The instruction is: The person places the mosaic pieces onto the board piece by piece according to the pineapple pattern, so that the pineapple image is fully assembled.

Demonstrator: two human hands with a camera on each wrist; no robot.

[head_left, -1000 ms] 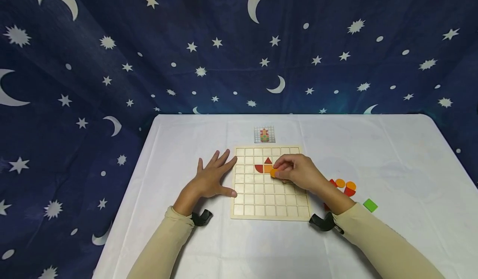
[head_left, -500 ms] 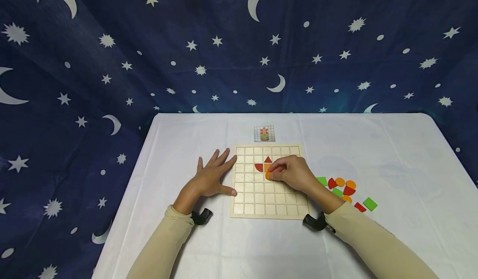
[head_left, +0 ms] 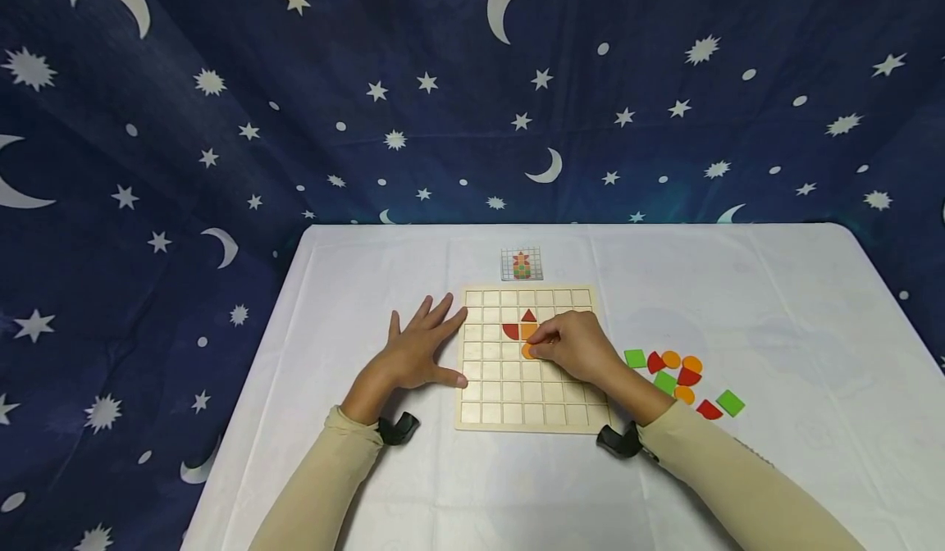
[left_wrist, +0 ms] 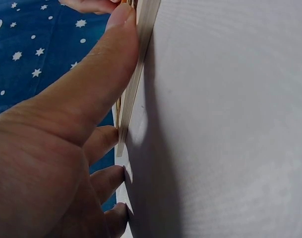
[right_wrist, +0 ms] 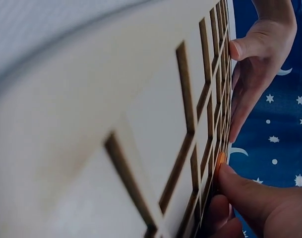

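Note:
A wooden grid board (head_left: 492,391) lies on the white-covered table. My left hand (head_left: 417,356) is spread at its left side, thumb and index fingertips at the edge; the left wrist view shows the thumb (left_wrist: 98,69) along the board's side. My right hand (head_left: 582,346) pinches an orange disc (head_left: 527,352) between thumb and fingers, low over the cell just below an orange square (head_left: 527,330). In the right wrist view only a sliver of the disc shows. Above the square sits a red triangle (head_left: 528,316), and to its left a red quarter circle (head_left: 510,331).
Right of the board lie loose flat pieces: several orange discs (head_left: 691,364), red quarter circles (head_left: 709,410) and green squares (head_left: 731,403). Behind the board is a small pattern card (head_left: 522,264). A dark blue star-and-moon cloth (head_left: 443,59) hangs beyond the table.
My right hand has moved left and slightly nearer, bringing the orange disc from beside the orange square to the cell below it. The left hand has stayed in place.

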